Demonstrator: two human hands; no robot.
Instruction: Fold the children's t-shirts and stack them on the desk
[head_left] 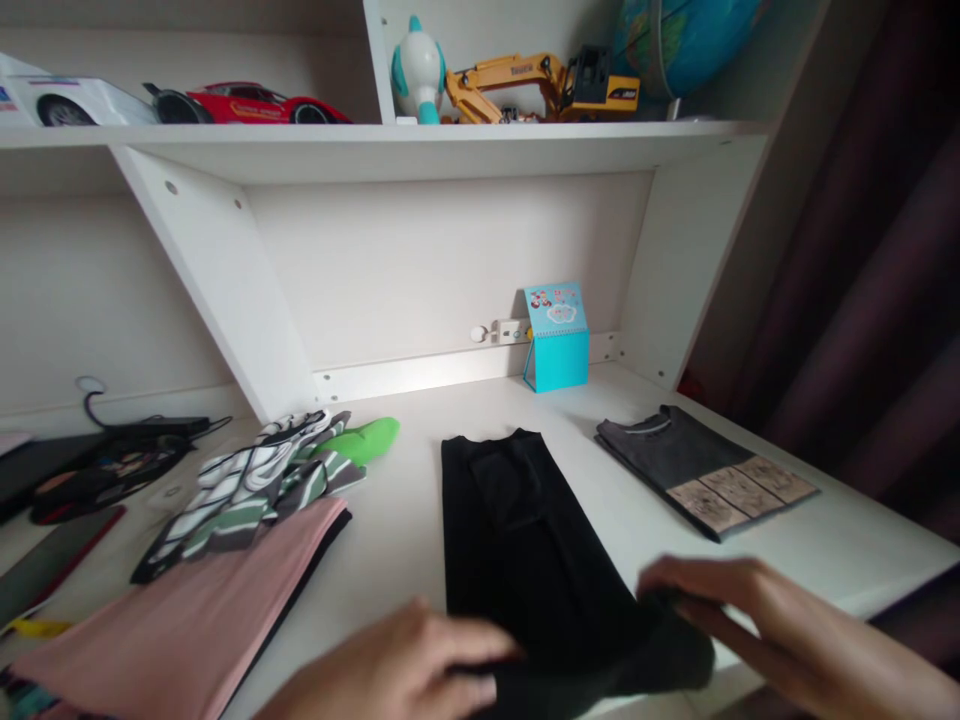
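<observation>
A black long-sleeved shirt (517,540) lies on the white desk with its sides folded in and its neck end pointing away from me. At its near end, my right hand (739,605) pinches the lower right corner and lifts it off the desk. My left hand (420,655) holds the near left edge between thumb and fingers; both hands are slightly blurred. Between them the hem is raised and bent over. To the right lies a folded grey T-shirt (697,465) with a beige printed panel.
Left of the black shirt are pink clothing (202,600), striped clothing (262,480) and a bright green cloth (367,440). A blue desk calendar (561,355) stands at the back. Overhead, a shelf (450,140) carries a toy excavator (540,85), toy cars and a globe (682,45).
</observation>
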